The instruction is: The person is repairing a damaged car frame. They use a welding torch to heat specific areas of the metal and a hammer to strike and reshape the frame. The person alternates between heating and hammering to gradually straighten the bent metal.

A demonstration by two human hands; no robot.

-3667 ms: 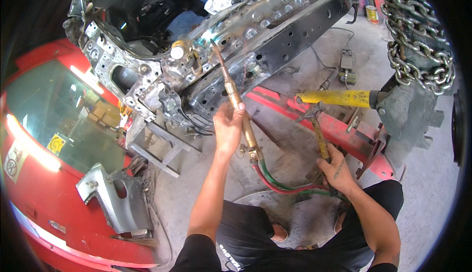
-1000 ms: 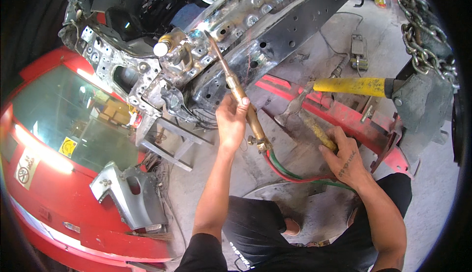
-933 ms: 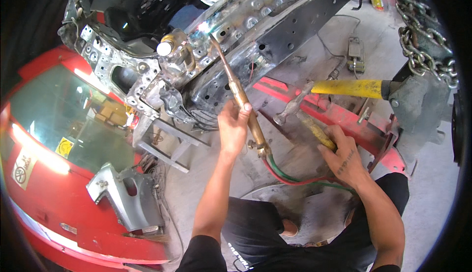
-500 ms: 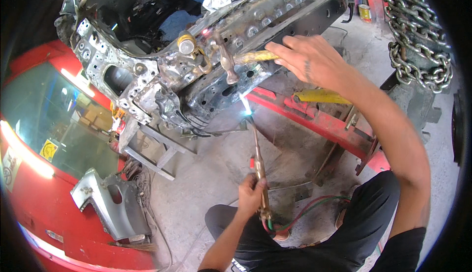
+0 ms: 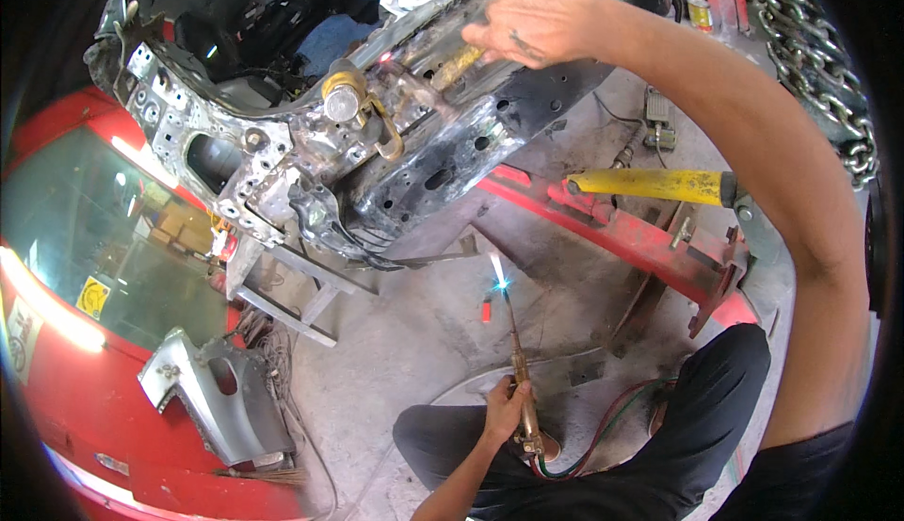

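My left hand (image 5: 507, 406) is wrapped around a brass gas torch (image 5: 521, 370) above my knees. A bright flame (image 5: 499, 271) burns at its tip, pointing up and away from me, below the car's frame rail (image 5: 443, 168). My right hand (image 5: 541, 20) is closed on a hammer by its yellow handle (image 5: 459, 67). The hammer's head, smeared by motion, is over the bare metal rail near a small glowing red spot (image 5: 385, 56). A brass-coloured pulling clamp (image 5: 345, 95) with a hook grips the metal just left of the hammer.
Red and green hoses (image 5: 603, 427) run from the torch past my legs. A red beam (image 5: 612, 234) with a yellow cylinder (image 5: 650, 183) extends at right, below heavy chains (image 5: 810, 59). A grey stand (image 5: 297, 300), a silver fender (image 5: 217, 394) and a red car (image 5: 85, 380) are at left.
My left hand has drawn the torch back toward me and slightly right, so its flame is farther from the rail. My right hand has moved up and left with the hammer.
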